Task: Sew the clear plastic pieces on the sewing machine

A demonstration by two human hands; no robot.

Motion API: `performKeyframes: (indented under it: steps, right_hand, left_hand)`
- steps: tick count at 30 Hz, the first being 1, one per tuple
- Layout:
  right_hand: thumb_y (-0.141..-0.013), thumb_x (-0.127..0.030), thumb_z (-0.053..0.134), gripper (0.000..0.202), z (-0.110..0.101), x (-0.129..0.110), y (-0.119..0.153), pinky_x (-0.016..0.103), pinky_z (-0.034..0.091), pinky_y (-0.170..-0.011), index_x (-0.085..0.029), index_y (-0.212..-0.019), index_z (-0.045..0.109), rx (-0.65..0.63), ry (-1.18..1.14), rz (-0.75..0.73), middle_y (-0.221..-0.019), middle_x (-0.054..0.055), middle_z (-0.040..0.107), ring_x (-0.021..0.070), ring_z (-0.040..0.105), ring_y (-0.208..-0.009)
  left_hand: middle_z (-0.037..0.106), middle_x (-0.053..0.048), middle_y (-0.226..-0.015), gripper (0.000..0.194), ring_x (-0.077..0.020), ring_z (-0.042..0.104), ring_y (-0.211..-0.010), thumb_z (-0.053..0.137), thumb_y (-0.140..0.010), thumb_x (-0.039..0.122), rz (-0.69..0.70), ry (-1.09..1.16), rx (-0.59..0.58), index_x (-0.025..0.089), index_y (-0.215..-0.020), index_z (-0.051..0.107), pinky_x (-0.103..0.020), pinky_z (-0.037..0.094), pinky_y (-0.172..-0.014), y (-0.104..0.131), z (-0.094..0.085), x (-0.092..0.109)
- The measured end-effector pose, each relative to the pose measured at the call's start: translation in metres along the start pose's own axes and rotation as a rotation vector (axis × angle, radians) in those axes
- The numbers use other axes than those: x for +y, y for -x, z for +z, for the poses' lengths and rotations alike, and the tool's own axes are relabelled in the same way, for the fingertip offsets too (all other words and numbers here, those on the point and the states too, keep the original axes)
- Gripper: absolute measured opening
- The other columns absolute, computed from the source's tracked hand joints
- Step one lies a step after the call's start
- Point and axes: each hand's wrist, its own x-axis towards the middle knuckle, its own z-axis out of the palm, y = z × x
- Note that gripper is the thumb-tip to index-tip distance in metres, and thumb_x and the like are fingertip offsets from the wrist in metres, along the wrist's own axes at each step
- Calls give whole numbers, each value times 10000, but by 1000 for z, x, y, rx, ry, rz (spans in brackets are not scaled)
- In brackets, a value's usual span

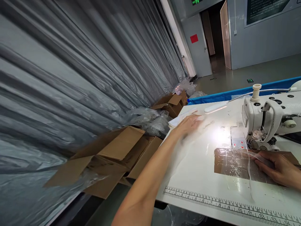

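A white sewing machine (279, 116) stands at the right of a white table (195, 166). My right hand (276, 164) is closed on a strip of clear, thin material in front of the needle area, above a brown taped piece (229, 163) on the tabletop. At the table's far left edge my left hand (191, 123) reaches out beside a stack of white sheets (177, 121). Its fingers are smeared by motion, and whether they hold anything cannot be made out. The machine's lamp (216, 107) lights the tabletop.
Open cardboard boxes (122, 146) and clear plastic bags (155, 121) lie left of the table. A grey curtain (82, 62) hangs behind them. Printed ruler marks (225, 205) run along the near edge. A blue cloth edge (211, 98) borders the far side.
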Motion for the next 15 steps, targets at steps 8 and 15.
performKeyframes:
  steps: [8, 15]
  right_hand:
    - [-915, -605, 382, 514, 0, -7, -1, 367, 535, -616, -204, -918, 702, 24, -3, 7, -786, 108, 721, 231, 660, -656]
    - [-923, -572, 376, 504, 2, -3, -1, 372, 543, -629, -194, -966, 707, 1, 1, -6, -856, 121, 740, 249, 682, -696]
  left_hand:
    - [654, -90, -1275, 483, -286, 603, -1191, 544, -836, 260, -129, -43, -171, 183, -1312, 582, -383, 460, -1030, -18, 14, 13]
    - [738, -98, -908, 267, -286, 688, -928, 478, -854, 172, -296, -66, -64, 124, -926, 731, -340, 533, -847, -48, -27, 20]
